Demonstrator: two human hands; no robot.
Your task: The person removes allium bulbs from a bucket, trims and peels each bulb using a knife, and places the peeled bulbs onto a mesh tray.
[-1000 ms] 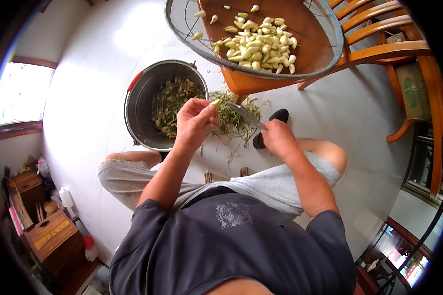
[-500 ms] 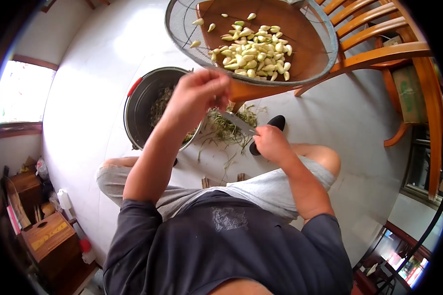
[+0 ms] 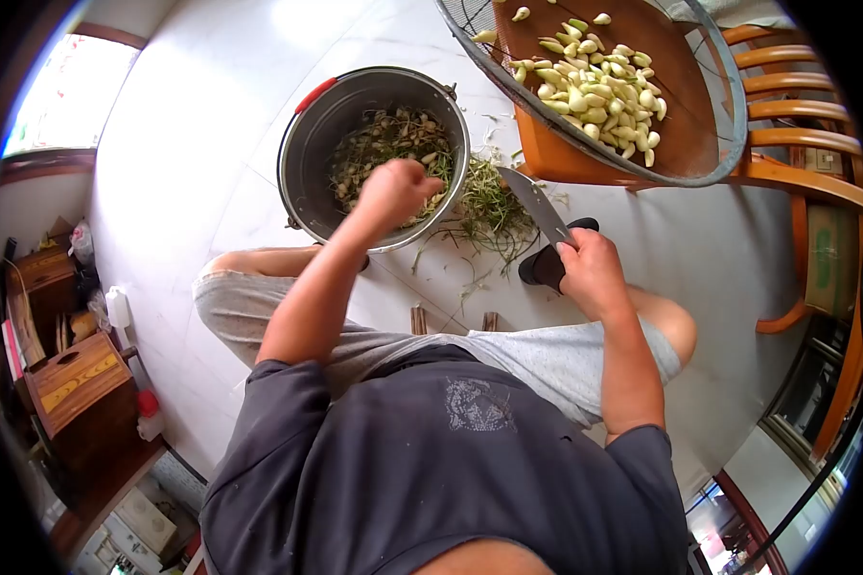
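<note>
My left hand [image 3: 398, 195] is over the near side of a metal bucket [image 3: 305, 163], fingers bent inward; whether something small is between them is hidden. Inside the bucket are pale bulbs with stalks and dry scraps [image 3: 393, 144]. My right hand [image 3: 593, 268] grips the handle of a knife [image 3: 539, 206], whose broad blade points up and left. Above the blade, peeled pale cloves [image 3: 609, 96] are heaped in a round mesh sieve [image 3: 736, 105], which rests on a wooden chair [image 3: 537, 144]. Green trimmings [image 3: 494, 209] lie on the floor between bucket and knife.
A dark shoe [image 3: 547, 266] is beneath the knife. My knees spread to both sides, with two wooden ends [image 3: 490, 321] showing between them. Wooden boxes [image 3: 79, 383] and a white bottle [image 3: 118, 307] are at the left. A carton [image 3: 828, 249] sits under chair parts at the right.
My left hand has moved from beside the sieve down to the bucket. The knife and my right hand are now further from my left hand. The whole view has shifted.
</note>
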